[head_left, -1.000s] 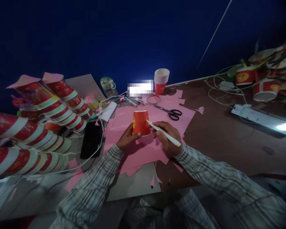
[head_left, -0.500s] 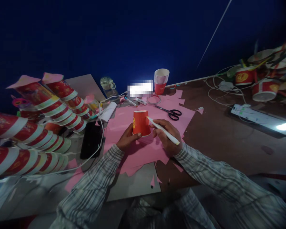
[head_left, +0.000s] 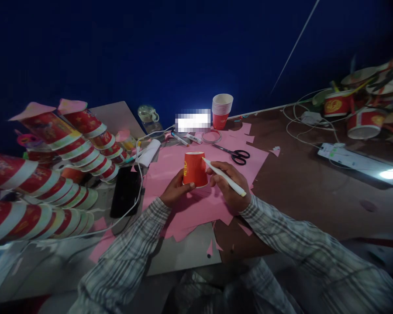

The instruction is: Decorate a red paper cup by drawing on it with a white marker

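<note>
A red paper cup (head_left: 196, 171) with yellow marks on its left side is upside down above pink paper sheets (head_left: 165, 174). My left hand (head_left: 176, 190) grips it low on the left, thumb across the front. In my right hand (head_left: 231, 183) is a white marker pen (head_left: 227, 179), slanted with its tip at the cup's upper right side. Whether the tip touches the cup I cannot tell. Black-handled scissors (head_left: 239, 157) lie open on the pink paper just beyond my right hand.
A stack of paper cups (head_left: 221, 113) stands at the back. Towers of red and white cups (head_left: 68, 141) lean at the left beside a black phone (head_left: 126, 192) and a white cable. A power strip (head_left: 353, 161) and more decorated cups (head_left: 363, 122) are at the right.
The cup has turned slightly, its yellow marks showing a little more. The marker has shifted very slightly with my right hand; both hands keep their hold.
</note>
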The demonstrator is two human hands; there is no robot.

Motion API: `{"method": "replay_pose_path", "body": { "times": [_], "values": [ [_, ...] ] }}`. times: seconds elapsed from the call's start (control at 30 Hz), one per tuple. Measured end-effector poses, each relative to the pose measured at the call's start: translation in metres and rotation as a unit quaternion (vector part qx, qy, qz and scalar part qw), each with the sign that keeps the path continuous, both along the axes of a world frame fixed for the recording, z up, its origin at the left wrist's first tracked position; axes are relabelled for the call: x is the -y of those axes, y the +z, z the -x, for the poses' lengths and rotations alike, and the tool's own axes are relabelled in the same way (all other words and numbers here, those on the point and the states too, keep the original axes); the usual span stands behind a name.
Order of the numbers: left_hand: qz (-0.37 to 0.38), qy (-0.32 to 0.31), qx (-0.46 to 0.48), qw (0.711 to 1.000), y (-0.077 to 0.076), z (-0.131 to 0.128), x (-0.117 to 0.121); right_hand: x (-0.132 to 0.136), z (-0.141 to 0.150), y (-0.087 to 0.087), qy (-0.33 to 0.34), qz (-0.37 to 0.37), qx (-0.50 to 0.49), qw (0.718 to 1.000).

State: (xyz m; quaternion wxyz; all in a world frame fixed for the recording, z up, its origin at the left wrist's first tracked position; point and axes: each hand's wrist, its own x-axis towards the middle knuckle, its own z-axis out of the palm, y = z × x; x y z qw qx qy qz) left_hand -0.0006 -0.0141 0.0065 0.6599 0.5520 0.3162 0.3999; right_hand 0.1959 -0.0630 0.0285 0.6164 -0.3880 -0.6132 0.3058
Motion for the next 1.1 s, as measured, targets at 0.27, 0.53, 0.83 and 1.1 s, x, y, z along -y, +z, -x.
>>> {"method": "replay_pose_path", "body": {
  "times": [0.27, 0.53, 0.83, 1.1],
  "values": [
    [0.006, 0.001, 0.008, 1.0, -0.001, 0.0009, -0.0008, 0.0018, 0.0, 0.0018, 0.003, -0.012, -0.007, 1.0],
    [0.01, 0.004, 0.008, 1.0, 0.0022, 0.0001, -0.0004, -0.0007, -0.0001, 0.0014, -0.009, 0.018, -0.025, 0.999],
    [0.012, 0.011, 0.028, 0.999, -0.0007, -0.0003, 0.0007, 0.0048, 0.0012, -0.0001, -0.004, -0.017, -0.008, 1.0],
    [0.018, 0.026, 0.025, 0.999, -0.005, 0.0012, -0.0024, 0.0061, 0.0012, -0.0023, -0.009, -0.066, 0.068, 0.995]
  ]
}}
